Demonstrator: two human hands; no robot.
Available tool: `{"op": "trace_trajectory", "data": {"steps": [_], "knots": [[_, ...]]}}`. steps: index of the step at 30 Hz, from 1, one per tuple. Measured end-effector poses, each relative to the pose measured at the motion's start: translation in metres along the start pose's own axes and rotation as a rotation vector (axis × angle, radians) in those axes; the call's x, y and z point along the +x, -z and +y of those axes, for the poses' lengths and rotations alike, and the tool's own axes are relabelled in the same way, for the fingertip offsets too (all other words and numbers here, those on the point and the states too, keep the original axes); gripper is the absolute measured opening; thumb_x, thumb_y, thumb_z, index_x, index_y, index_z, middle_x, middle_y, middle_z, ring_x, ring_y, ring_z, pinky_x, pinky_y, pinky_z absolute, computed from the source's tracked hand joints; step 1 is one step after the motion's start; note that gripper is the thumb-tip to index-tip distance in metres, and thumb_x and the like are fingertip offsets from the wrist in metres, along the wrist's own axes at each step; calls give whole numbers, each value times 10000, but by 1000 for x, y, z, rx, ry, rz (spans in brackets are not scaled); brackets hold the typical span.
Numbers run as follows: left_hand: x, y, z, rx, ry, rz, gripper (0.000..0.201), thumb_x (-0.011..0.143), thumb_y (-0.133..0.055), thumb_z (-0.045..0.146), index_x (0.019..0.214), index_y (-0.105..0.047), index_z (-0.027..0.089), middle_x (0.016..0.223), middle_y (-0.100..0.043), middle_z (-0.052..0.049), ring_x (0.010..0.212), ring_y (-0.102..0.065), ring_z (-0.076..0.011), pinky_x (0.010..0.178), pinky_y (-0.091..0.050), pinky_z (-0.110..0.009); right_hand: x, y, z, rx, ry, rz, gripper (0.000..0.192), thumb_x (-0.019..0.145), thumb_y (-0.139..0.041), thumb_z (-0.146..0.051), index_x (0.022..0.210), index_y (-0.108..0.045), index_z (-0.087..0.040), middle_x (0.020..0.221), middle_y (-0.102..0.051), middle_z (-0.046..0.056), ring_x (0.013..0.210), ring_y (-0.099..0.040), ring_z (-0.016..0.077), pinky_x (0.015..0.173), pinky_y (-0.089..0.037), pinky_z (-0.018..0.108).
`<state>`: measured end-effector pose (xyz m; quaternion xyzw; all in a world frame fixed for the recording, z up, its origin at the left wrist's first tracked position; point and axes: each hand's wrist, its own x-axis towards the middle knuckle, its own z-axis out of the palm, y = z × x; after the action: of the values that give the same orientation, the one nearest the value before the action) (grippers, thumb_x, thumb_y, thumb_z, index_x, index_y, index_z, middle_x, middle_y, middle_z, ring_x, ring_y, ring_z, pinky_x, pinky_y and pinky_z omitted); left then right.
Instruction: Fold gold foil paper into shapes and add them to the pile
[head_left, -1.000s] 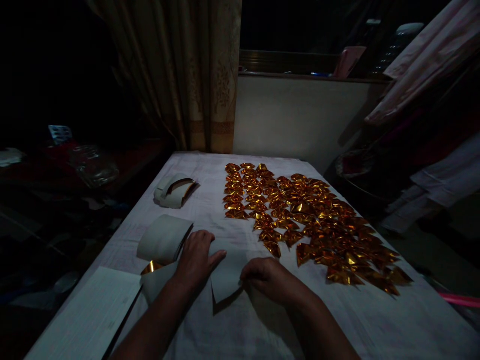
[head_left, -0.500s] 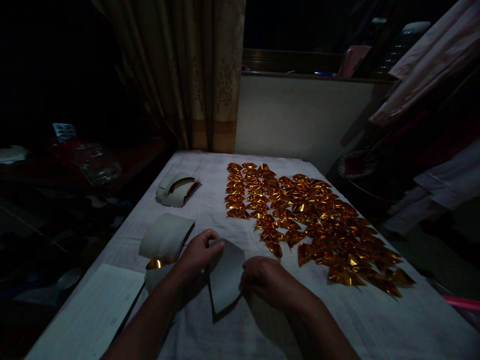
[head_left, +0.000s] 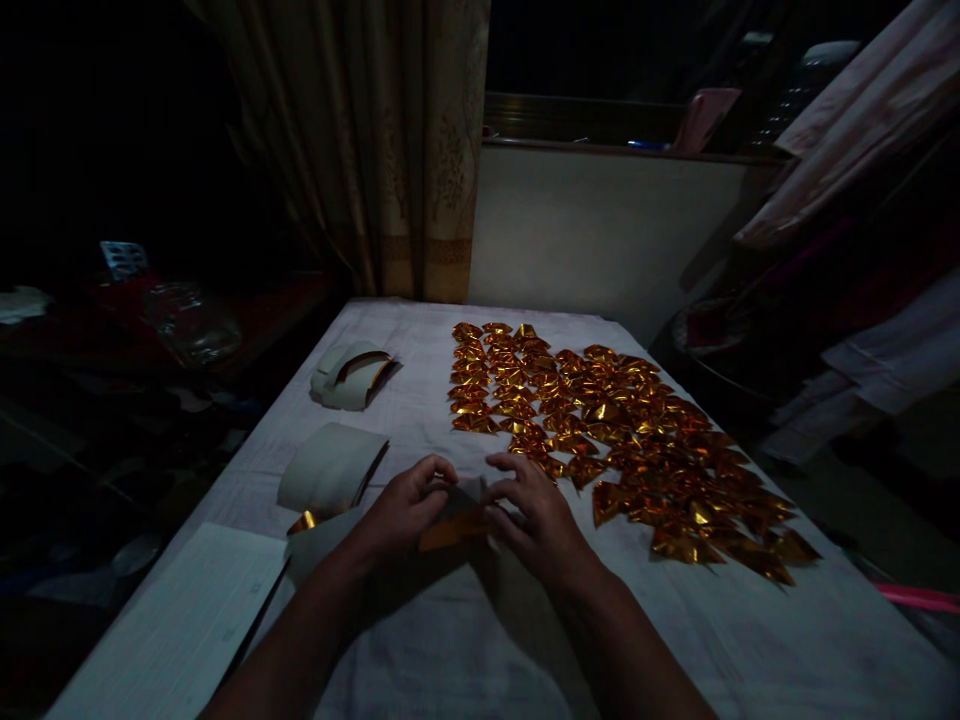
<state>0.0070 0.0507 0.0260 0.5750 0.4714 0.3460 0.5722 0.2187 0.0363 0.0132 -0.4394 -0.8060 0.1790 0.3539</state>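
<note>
Your left hand [head_left: 409, 505] and right hand [head_left: 536, 515] meet near the front middle of the counter [head_left: 420, 650], and between them you hold one gold foil sheet [head_left: 454, 520], white on its back, partly folded and raised just off the cloth. Both grips are pinched on it: left fingertips at its left edge, right fingertips [head_left: 501, 465] over its right edge.

Judging from how it bends, the sheet is very light and thin, and it probably creases at the slightest pressure and keeps any crease you give it. The gold face looks slick, so a loose pinch may slide. Take it by the edges and corners, thumb under and fingers on top, rather than pressing on the middle. Too hard a squeeze would likely dent or tear it.

Just left of your left hand lies a curled stack of white-backed sheets [head_left: 330, 470], with a gold edge [head_left: 302, 522] showing at its near side. Farther off on the left sits a second, smaller curled stack [head_left: 351, 375]. At the near left corner lies a flat printed paper [head_left: 180, 625]. To the right, from the far middle towards the near right, spreads a field of folded gold pieces [head_left: 622, 440], its nearest ones just beyond your right hand.
</note>
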Motion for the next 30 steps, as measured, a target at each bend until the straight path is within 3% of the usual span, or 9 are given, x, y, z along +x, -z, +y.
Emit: {"op": "trace_trajectory", "data": {"steps": [3,6,10,15,17,19,22,26,30], "knots": [[-3,2,1,41,-36,-38,104,759,-589,278,840,-588,215,765,-627,-1,730,-585,-162,643,-456,-245,4,-3,3,39,8,-70,103,871,-591,-178,898,-673,-234,1385,-596,92,1250,-562,258,1015,-449,443],[-4,0,0,72,-21,-48,82,759,-576,270,818,-598,216,753,-613,5,714,-579,-159,640,-452,-248,5,-8,3,140,-90,-117,114,879,-572,-183,906,-670,-235,1084,-729,58,998,-672,200,874,-506,347],[-6,-1,3,88,15,-76,124,790,-582,314,847,-624,212,793,-657,-22,735,-617,-172,646,-479,-263,1,-13,6,189,-239,-96,103,848,-584,-205,897,-673,-224,817,-702,9,746,-641,161,664,-481,259],[-12,37,24,161,-80,-40,300,740,-692,469,899,-674,216,935,-729,-71,899,-672,-223,796,-533,-334,-11,-17,15,187,-237,-52,240,856,-556,-220,1042,-707,-218,878,-705,42,797,-644,185,716,-487,298],[-18,66,31,73,-52,80,422,694,-718,571,905,-657,210,959,-748,-85,861,-697,-234,749,-555,-352,-17,-19,18,180,-210,-47,210,863,-529,-228,943,-723,-217,852,-695,46,807,-641,190,728,-482,302],[-25,93,33,9,-69,344,510,681,-706,652,920,-632,207,943,-755,-80,829,-710,-230,761,-563,-368,-22,-22,19,184,-215,-11,198,860,-517,-246,865,-713,-216,814,-685,41,794,-638,191,714,-479,294],[-36,118,24,127,-46,541,616,540,-759,715,846,-629,196,872,-756,-69,798,-704,-242,747,-567,-374,-29,-30,20,215,-288,93,196,863,-516,-309,849,-689,-217,804,-695,37,777,-650,197,693,-483,283],[-52,121,9,322,79,426,548,577,-727,675,842,-665,200,820,-741,-40,797,-695,-243,710,-555,-341,-36,-41,20,239,-371,186,245,888,-485,-384,829,-655,-218,764,-701,30,724,-660,202,652,-484,275],[-67,119,11,429,210,76,485,613,-711,564,964,-702,231,991,-760,-33,942,-699,-259,824,-548,-340,-39,-45,20,218,-352,201,263,903,-476,-401,840,-652,-216,774,-709,32,730,-668,202,653,-482,270]]}}
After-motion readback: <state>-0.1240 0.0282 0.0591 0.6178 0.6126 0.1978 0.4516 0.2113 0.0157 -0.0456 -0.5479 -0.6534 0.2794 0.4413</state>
